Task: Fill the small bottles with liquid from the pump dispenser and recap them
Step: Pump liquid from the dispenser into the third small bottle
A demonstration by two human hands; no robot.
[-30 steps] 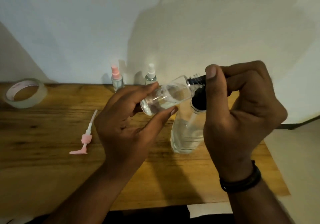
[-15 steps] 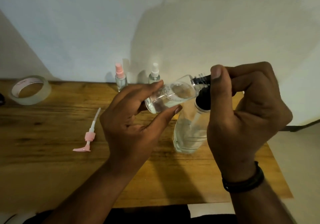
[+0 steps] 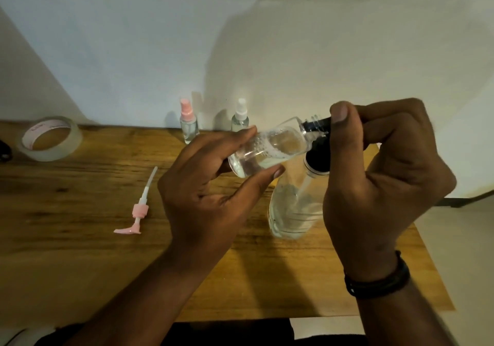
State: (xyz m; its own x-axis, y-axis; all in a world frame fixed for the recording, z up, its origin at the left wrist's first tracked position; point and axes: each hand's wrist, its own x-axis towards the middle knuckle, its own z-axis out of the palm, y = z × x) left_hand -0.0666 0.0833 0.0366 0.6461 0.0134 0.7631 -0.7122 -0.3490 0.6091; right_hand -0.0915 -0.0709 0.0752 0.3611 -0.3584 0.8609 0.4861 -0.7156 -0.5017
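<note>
My left hand [image 3: 211, 188] holds a small clear bottle [image 3: 270, 148] tilted on its side, open neck pointing right, with some liquid pooled inside. My right hand [image 3: 385, 174] grips the black pump head [image 3: 319, 125] of the large clear dispenser bottle [image 3: 291, 209], whose nozzle sits in the small bottle's neck. The dispenser stands on the wooden table [image 3: 80, 212]. A pink pump cap [image 3: 137, 213] with its tube lies on the table to the left. Two capped small bottles stand at the back, one with a pink top [image 3: 188, 124], one with a white top [image 3: 240, 117].
A roll of clear tape [image 3: 49, 138] lies at the table's back left. A dark object [image 3: 4, 150] shows at the left edge. The table's right edge runs close to the dispenser, with floor beyond. A white wall rises behind.
Both hands, the small bottle and the dispenser keep the same grip and pose. The view has shifted slightly, and bubbles now show in the small bottle's liquid.
</note>
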